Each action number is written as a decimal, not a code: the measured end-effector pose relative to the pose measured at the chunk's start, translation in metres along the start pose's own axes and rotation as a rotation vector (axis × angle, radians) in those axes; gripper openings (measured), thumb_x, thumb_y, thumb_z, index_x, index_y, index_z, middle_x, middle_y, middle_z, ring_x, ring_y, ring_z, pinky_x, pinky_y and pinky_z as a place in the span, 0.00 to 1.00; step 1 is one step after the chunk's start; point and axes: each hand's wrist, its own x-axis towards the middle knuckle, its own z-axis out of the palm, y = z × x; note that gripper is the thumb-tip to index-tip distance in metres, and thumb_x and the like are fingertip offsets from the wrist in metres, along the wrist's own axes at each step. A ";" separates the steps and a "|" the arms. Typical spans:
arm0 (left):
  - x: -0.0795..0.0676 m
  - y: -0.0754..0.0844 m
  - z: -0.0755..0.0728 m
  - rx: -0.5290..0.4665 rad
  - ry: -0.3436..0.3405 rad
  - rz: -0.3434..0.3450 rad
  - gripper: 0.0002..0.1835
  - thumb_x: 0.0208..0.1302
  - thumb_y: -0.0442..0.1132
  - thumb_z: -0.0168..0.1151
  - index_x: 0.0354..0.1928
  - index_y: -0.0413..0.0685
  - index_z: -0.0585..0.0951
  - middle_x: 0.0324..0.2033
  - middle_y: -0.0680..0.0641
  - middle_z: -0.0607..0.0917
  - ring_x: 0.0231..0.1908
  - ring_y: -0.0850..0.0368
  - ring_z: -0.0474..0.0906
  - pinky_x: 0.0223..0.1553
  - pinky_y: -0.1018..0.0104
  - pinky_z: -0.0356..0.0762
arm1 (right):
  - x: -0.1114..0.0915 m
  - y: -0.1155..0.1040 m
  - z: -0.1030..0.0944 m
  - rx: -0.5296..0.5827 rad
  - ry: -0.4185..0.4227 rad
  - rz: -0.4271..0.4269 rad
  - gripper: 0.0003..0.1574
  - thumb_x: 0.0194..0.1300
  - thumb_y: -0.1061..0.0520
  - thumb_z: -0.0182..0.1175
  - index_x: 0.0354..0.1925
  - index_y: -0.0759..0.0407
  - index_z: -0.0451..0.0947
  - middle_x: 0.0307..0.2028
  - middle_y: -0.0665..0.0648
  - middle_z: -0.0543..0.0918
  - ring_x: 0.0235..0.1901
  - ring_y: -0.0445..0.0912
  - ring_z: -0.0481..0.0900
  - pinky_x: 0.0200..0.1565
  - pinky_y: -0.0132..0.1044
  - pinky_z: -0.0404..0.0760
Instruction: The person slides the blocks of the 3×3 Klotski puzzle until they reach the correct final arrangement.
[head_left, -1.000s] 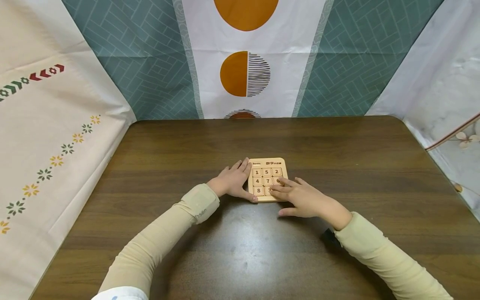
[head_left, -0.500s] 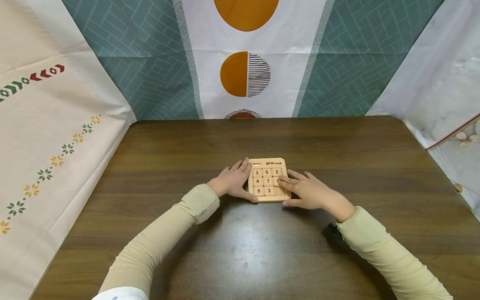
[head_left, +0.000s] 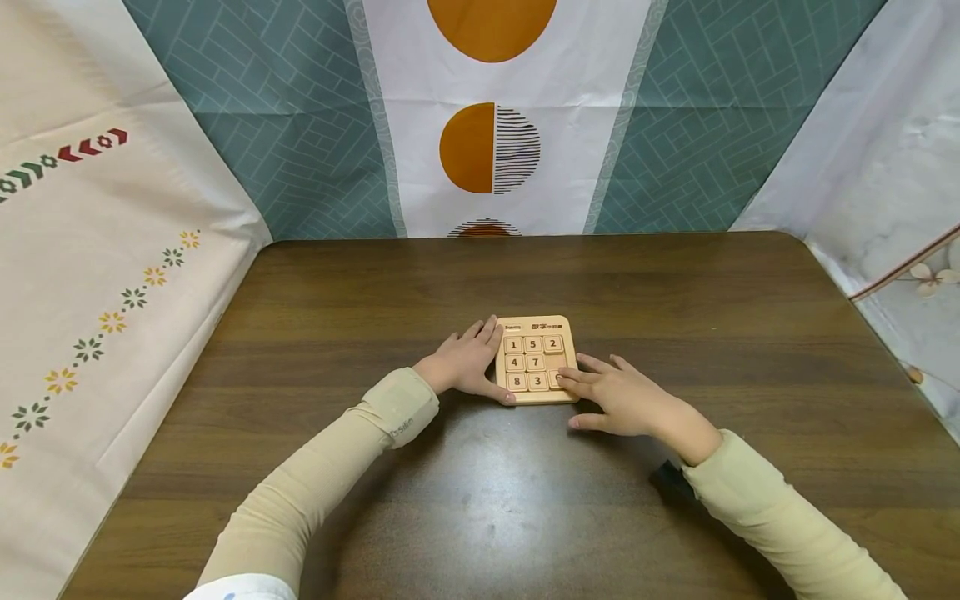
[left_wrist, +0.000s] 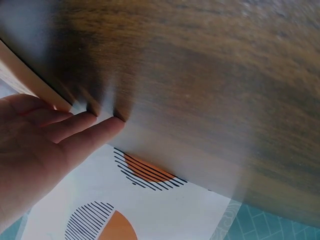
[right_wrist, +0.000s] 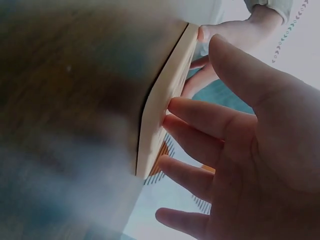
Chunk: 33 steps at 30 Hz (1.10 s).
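A square wooden number slide puzzle (head_left: 527, 322) lies flat on the table in the head view. Its top row reads 1, 5, 2. Below are 4, 7 and a bare slot, then 8, 3 and a corner tile (head_left: 554, 378) mostly covered by fingertips. My left hand (head_left: 470, 364) rests along the puzzle's left side, fingers straight, thumb at the near left corner. From the right, my right hand (head_left: 621, 400) touches the corner tile with extended fingertips; its thumb is off the board. In the right wrist view, the puzzle's side (right_wrist: 156, 115) shows beside those fingers.
The brown wooden table (head_left: 360, 308) stretches around the puzzle. Behind its far edge hangs a teal and white patterned cloth (head_left: 300, 167). A cream cloth (head_left: 112, 267) hangs on the left, and a pale floral one on the right.
My right fingertips have moved from the bottom right slot up to the 6 tile, then back down with it, leaving the middle right slot bare. The left hand has stayed still.
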 end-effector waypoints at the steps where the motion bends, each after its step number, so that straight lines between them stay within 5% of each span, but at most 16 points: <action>1: 0.000 0.000 0.000 0.000 0.001 0.000 0.66 0.41 0.77 0.55 0.70 0.39 0.39 0.69 0.40 0.39 0.68 0.45 0.40 0.60 0.44 0.51 | -0.001 -0.001 0.000 -0.001 0.001 -0.007 0.39 0.59 0.39 0.57 0.62 0.59 0.67 0.63 0.57 0.66 0.65 0.59 0.54 0.55 0.65 0.54; 11: 0.000 0.000 -0.001 -0.001 -0.013 -0.009 0.66 0.41 0.77 0.54 0.70 0.39 0.39 0.69 0.41 0.38 0.68 0.45 0.39 0.60 0.44 0.51 | 0.012 -0.002 -0.006 -0.023 0.035 -0.015 0.40 0.60 0.40 0.57 0.64 0.57 0.64 0.64 0.57 0.64 0.65 0.58 0.53 0.56 0.65 0.53; 19: 0.000 0.000 0.000 -0.002 -0.010 -0.013 0.66 0.41 0.76 0.55 0.70 0.39 0.40 0.69 0.41 0.38 0.68 0.45 0.40 0.60 0.44 0.51 | 0.031 -0.003 -0.006 -0.012 -0.042 0.008 0.42 0.61 0.37 0.54 0.66 0.55 0.60 0.66 0.55 0.61 0.66 0.57 0.50 0.57 0.65 0.51; 33: -0.001 -0.001 0.001 0.005 -0.009 -0.002 0.66 0.41 0.77 0.54 0.70 0.40 0.39 0.70 0.41 0.38 0.68 0.45 0.39 0.60 0.43 0.50 | 0.018 0.011 -0.007 0.007 -0.035 0.046 0.40 0.60 0.38 0.55 0.65 0.56 0.63 0.64 0.57 0.64 0.66 0.58 0.51 0.56 0.66 0.50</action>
